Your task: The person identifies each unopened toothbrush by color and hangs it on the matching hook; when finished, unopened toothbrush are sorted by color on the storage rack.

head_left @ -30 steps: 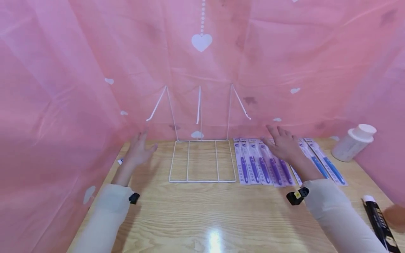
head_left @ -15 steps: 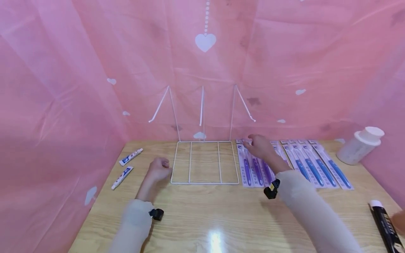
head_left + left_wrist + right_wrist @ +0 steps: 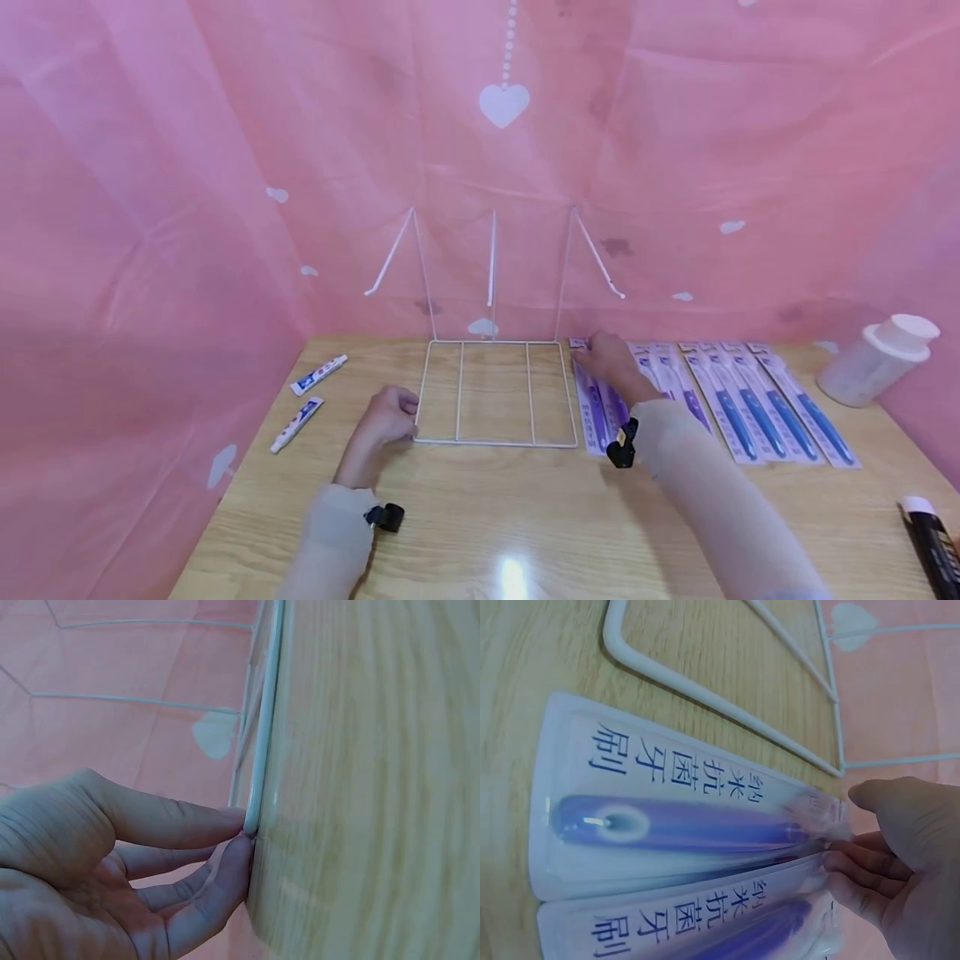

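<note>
A white wire rack (image 3: 495,443) with three hooked prongs at its back stands on the wooden table. My left hand (image 3: 390,414) pinches the front left part of its base between thumb and fingers; the wire (image 3: 262,735) shows at the fingertips in the left wrist view. On the rack's right, my right hand (image 3: 611,362) reaches over the far ends of the purple packaged toothbrushes. In the right wrist view its thumb and fingers stand apart about the far end of the leftmost packaged toothbrush (image 3: 682,821), fingertips right at the pack's edge.
Several blue packaged toothbrushes (image 3: 780,412) lie to the right of the purple ones. A white bottle (image 3: 873,362) leans at the back right, and a black marker (image 3: 933,542) lies near the right edge. Two small toothpaste tubes (image 3: 318,375) lie at the left. Pink curtain (image 3: 375,125) hangs behind.
Both hands have come down and inward from above the table. The left hand has taken hold of the rack's base, and the right has moved left to the purple toothbrush packs.
</note>
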A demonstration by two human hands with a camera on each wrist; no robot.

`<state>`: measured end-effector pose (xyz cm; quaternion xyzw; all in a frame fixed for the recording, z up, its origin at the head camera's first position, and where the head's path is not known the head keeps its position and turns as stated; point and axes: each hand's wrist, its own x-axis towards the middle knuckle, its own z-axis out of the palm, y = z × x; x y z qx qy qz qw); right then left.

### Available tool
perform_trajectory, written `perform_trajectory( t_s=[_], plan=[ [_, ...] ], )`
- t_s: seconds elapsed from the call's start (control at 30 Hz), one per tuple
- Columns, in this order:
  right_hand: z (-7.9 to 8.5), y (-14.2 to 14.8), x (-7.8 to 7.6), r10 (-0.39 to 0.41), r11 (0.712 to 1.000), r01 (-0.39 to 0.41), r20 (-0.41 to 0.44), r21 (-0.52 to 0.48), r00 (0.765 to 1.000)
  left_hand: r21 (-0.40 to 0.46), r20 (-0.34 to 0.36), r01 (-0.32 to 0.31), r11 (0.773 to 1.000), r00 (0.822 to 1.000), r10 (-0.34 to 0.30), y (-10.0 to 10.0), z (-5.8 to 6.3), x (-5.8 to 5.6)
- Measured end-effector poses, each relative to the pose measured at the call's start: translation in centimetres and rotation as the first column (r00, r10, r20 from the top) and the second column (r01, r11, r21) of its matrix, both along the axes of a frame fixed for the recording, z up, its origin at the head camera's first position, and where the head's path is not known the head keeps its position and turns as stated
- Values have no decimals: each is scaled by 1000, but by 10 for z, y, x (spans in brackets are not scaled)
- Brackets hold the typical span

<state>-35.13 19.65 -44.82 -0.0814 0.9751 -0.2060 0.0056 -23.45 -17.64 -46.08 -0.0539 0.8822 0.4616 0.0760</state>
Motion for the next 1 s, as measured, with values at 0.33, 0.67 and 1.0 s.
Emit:
perform_trajectory(
  t_s=[0.33,0.67,1.0],
  plan=[
    [-4,1,0,-53,999,53,-43,1,998,15,7,13,1000,1000,-13,1,-4,-3],
    [17,-6,8,36,997,-48,-187,-57,982,15,3,2,1000,1000,-3,-2,-4,-2],
    [52,-20,55,42,990,-86,-357,-109,933,19,12,4,1000,1000,-4,-2,-4,0]
  ],
)
